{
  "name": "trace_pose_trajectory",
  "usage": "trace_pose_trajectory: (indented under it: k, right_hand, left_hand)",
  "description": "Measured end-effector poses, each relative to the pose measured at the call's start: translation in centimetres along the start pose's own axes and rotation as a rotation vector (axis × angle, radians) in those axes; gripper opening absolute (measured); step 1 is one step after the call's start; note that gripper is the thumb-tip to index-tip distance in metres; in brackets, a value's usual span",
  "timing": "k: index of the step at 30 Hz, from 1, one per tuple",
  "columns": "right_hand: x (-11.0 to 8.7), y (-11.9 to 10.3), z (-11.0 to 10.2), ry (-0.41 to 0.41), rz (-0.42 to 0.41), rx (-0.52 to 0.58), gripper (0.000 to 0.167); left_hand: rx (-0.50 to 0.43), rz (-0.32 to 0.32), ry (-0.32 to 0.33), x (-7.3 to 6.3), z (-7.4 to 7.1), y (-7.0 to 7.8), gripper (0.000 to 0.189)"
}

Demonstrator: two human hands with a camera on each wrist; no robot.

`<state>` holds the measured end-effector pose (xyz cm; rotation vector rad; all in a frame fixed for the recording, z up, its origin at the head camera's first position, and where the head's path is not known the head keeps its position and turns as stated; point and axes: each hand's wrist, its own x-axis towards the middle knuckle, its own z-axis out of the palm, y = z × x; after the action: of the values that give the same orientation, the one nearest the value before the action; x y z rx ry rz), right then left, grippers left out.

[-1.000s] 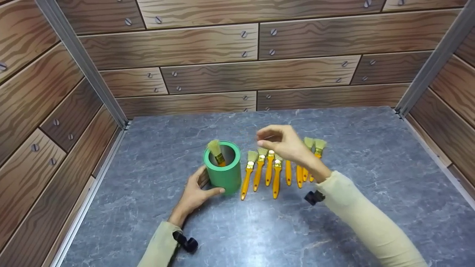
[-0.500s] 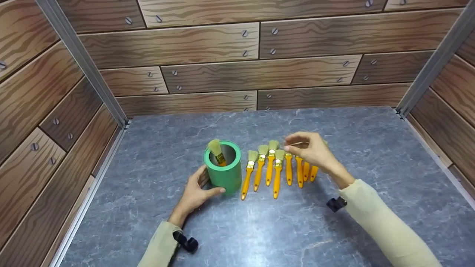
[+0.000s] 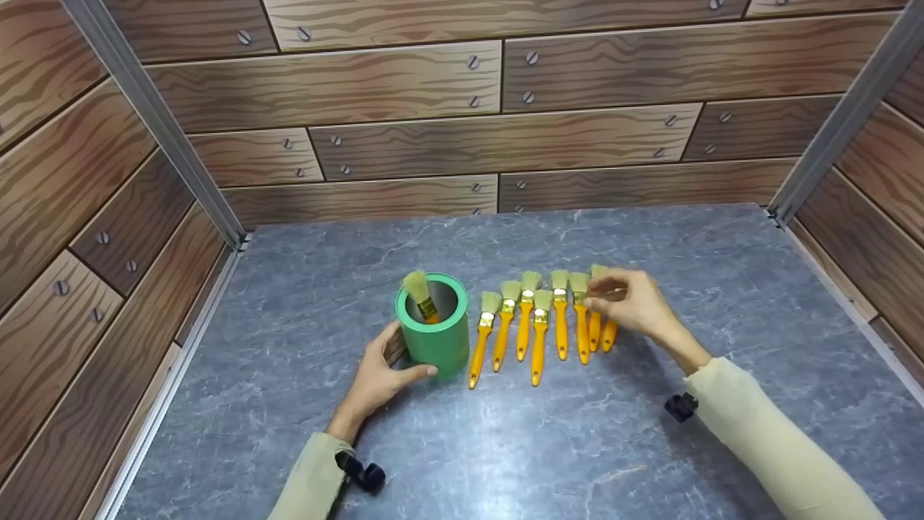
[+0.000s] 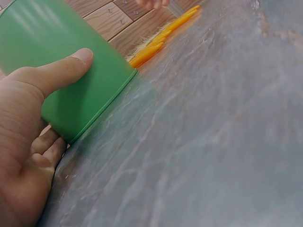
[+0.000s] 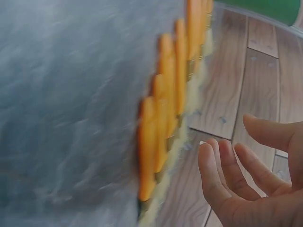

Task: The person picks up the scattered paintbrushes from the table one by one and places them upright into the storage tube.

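I see a tall, round, shiny green can (image 3: pixel 435 354) standing upright on the grey marbled table (image 3: pixel 505 448). It is grey inside, and one orange-handled brush (image 3: pixel 416 287) leans in it, pale bristles up. The left hand (image 3: pixel 381 375) has its fingers curved around the can's lower part. Just beside the can lies a row of flat paintbrushes with orange handles, gold metal bands and straw-coloured bristles (image 3: pixel 538 354). The right hand (image 3: pixel 635 302) is at the row's far right end, its fingers (image 5: pixel 210 175) bent, spread apart and holding nothing.
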<state>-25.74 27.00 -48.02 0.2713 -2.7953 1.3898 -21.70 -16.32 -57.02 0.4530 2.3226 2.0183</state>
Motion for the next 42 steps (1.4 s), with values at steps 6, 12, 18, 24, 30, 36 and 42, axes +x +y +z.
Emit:
trace_pose_trajectory:
  k: [6,12,18,24,30,36,42]
  right_hand:
    - [-0.2,1.7,-0.1,0.024,0.026,-0.074,0.033]
    - [-0.3,3.0,-0.3,0.024,0.098,-0.13,0.028]
    - [0.0,3.6,-0.6,0.045,0.141,-0.185,0.032]
    - [0.1,4.3,-0.7,0.035,0.175,-0.212,0.036]
    - [0.2,4.7,-1.0,0.008,0.249,-0.173,0.042]
    - [0.4,4.7,-1.2,-0.011,0.351,-0.085,0.043]
    - [0.6,4.6,-1.3,-0.017,0.404,-0.042,0.046]
  left_hand:
    - [-0.002,0.008,-0.002,0.0,0.0,-0.1,0.097]
    - [0.007,-0.007,0.002,0.0,0.1,0.0,0.098]
    - [0.01,-0.01,0.003,0.1,0.1,0.1,0.1]
    - [0.0,-0.006,-0.001,0.0,0.1,0.0,0.099]
    - [0.002,-0.014,-0.002,-0.1,0.1,0.0,0.1]
    - [0.005,-0.019,0.005,0.0,0.1,0.1,0.101]
    - [0.028,-0.012,-0.005,0.1,0.0,0.1,0.102]
